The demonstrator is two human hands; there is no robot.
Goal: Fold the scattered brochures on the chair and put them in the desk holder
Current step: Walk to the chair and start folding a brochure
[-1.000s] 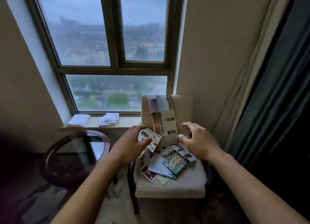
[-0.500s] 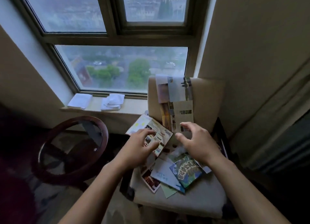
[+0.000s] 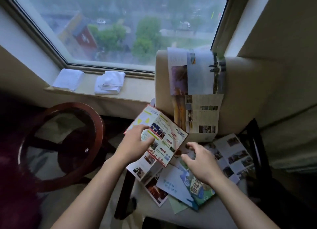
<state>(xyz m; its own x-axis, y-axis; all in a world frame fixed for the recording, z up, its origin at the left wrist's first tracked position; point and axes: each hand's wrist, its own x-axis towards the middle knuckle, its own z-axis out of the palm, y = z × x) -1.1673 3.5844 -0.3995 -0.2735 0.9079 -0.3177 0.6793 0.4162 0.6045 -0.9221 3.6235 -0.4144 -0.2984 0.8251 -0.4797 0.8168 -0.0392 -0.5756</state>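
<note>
A cream upholstered chair (image 3: 243, 98) is strewn with glossy printed brochures (image 3: 173, 182), one long unfolded sheet (image 3: 197, 94) being draped down its backrest. A red-edged, unfolded brochure with yellow headings (image 3: 164, 136) is pinched by the left hand (image 3: 135, 146) above the seat's left edge. The right hand (image 3: 200, 161) is held with fingers spread, gripping nothing, over the pile.

Left hand (image 3: 135, 146) grips an open brochure (image 3: 161, 136); right hand (image 3: 200, 161) hovers over the chair (image 3: 240, 98).

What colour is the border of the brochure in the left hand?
Red, on the open red-bordered brochure, seen in the head view.
</note>
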